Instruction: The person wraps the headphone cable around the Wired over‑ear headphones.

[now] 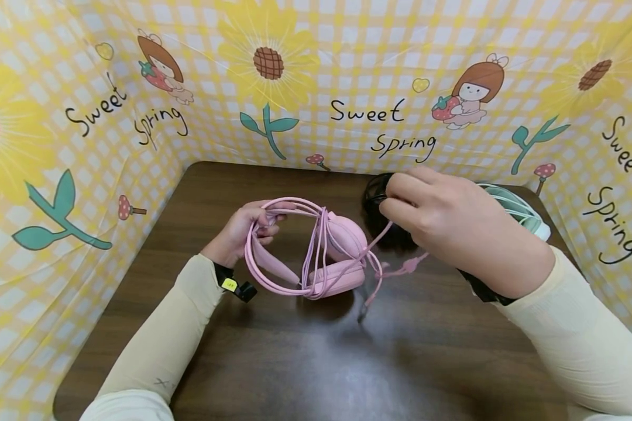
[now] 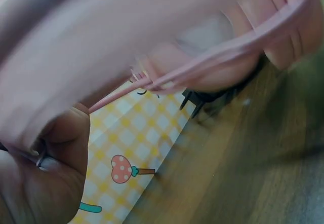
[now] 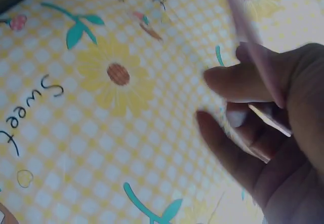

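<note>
A pair of pink headphones [image 1: 346, 235] hangs over the middle of the table, with a pink cable wound in loops around its band and ear cups. My left hand [image 1: 240, 233] grips the headband at its left side, along with some cable loops. On the right, my right hand [image 1: 453, 219] is raised and holds a free length of pink cable [image 1: 380, 238] that runs from the headphones. In the right wrist view that cable [image 3: 253, 51] crosses near the thumb, blurred. The left wrist view shows the headband [image 2: 131, 36] close up, also blurred.
Behind my right hand lies a black item with cable [image 1: 375, 202], partly hidden. A mint-green item with cable loops [image 1: 513, 204] sits at the back right. Yellow checked cloth walls [image 1: 337, 64] border the dark wooden table [image 1: 295, 362] at the back and sides.
</note>
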The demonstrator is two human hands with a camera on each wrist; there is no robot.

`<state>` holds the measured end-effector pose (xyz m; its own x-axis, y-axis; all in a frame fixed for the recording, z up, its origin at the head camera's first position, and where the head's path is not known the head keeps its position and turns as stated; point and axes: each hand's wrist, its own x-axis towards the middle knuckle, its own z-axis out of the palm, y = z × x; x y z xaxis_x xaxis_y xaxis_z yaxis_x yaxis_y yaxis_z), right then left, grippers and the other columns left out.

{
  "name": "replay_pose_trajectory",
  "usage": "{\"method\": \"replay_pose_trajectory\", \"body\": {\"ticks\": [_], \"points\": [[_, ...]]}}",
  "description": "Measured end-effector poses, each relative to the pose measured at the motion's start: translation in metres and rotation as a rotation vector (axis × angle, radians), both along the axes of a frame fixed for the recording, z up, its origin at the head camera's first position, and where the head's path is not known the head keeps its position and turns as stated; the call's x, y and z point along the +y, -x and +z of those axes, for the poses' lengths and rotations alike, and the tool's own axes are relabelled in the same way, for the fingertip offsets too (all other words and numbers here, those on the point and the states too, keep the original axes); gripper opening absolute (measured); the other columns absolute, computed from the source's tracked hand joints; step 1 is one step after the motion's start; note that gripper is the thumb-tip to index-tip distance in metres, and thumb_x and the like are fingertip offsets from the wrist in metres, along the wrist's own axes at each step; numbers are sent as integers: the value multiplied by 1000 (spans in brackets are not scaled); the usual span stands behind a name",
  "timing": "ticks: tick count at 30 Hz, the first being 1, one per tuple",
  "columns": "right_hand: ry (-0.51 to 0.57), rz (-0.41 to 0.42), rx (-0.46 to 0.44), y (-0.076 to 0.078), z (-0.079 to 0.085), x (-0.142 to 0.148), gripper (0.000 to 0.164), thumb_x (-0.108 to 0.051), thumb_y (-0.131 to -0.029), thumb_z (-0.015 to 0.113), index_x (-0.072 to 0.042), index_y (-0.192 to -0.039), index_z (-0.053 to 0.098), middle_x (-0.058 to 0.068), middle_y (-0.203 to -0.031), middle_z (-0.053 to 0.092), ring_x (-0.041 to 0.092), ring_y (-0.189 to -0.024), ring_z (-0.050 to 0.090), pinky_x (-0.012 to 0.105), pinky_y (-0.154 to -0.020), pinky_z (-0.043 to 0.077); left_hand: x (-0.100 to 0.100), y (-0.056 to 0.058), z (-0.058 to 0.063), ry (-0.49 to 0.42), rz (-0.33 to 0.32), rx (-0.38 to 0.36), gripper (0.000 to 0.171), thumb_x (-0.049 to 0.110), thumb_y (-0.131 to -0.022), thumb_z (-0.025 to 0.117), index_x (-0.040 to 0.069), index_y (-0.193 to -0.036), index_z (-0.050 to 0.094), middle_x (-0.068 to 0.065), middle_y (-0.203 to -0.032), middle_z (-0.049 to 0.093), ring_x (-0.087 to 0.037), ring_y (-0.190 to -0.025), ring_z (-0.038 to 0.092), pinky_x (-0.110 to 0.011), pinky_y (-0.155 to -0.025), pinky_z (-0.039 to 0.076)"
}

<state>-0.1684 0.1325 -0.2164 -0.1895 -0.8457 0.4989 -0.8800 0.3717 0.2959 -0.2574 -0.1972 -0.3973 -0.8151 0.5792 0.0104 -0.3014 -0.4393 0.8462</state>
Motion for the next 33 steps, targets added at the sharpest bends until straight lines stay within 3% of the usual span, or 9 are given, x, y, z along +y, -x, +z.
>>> {"method": "replay_pose_trajectory", "body": {"ticks": [4, 6, 10, 13, 19, 23, 27, 30, 33], "points": [[64, 46, -66, -4, 4, 1, 19, 11, -91, 49, -1, -92, 64, 8, -91, 57, 21, -69, 56, 34, -57, 52, 2, 0, -3, 15, -15, 13, 62, -9, -70, 27, -3, -121, 61, -12, -94, 37, -10, -53, 19, -19, -41, 18], [89, 91, -154, -4, 5, 2, 16, 9, -86, 63, -4, -95, 66, 3, -91, 63, 13, -67, 60, 30, -58, 53, 2, 0, -3, 10, -24, 14, 63, -8, -69, 27, -2, -121, 61, -11, -94, 37, -11, -53, 18, -19, -41, 18], [67, 137, -410, -3, 12, 9, 24, 3, -77, 77, -14, -93, 70, -12, -83, 66, -5, -60, 54, 15, -55, 48, 2, 0, -2, -6, -28, 18, 63, -9, -69, 28, -3, -122, 61, -12, -94, 37, -12, -53, 18, -19, -41, 18], [46, 110, -479, -3, 20, 16, 20, -4, -77, 78, -19, -87, 71, -19, -77, 61, -8, -58, 47, 12, -52, 41, 1, -1, 0, -8, -23, 20, 63, -10, -70, 28, -4, -122, 61, -12, -94, 37, -12, -53, 18, -19, -41, 18], [124, 116, -357, 1, 27, 28, 19, -13, -72, 80, -27, -79, 69, -25, -78, 53, -10, -62, 46, 13, -53, 39, 0, -2, 3, 1, -15, 9, 63, -10, -69, 28, -5, -122, 61, -13, -93, 37, -11, -52, 20, -19, -40, 20], [234, 119, -137, 6, 29, 28, 16, -28, -71, 87, -26, -75, 71, -23, -75, 55, -3, -57, 48, 21, -51, 42, 1, -1, 5, 21, -27, 23, 62, -9, -68, 29, -5, -120, 63, -12, -91, 39, -9, -51, 21, -18, -40, 21], [269, -14, 88, 10, 33, 21, 38, -47, -68, 86, -23, -60, 57, -17, -61, 45, -1, -48, 39, 26, -42, 36, 3, -3, 6, 45, -60, 59, 61, -10, -68, 29, -4, -117, 65, -10, -88, 44, -10, -51, 23, -18, -40, 23], [227, -67, 113, 10, 38, 15, 46, -55, -72, 78, -20, -58, 52, -13, -58, 44, -1, -45, 39, 26, -39, 33, 6, -6, 4, 47, -95, 80, 60, -11, -68, 29, -3, -115, 66, -10, -87, 45, -10, -51, 24, -17, -39, 26], [222, -73, 80, 11, 40, 13, 48, -58, -81, 68, -16, -60, 55, -9, -59, 50, 3, -43, 42, 26, -39, 35, 8, -8, 1, 38, -132, 91, 61, -11, -68, 30, -4, -117, 64, -10, -88, 45, -9, -51, 24, -17, -40, 26]]}}
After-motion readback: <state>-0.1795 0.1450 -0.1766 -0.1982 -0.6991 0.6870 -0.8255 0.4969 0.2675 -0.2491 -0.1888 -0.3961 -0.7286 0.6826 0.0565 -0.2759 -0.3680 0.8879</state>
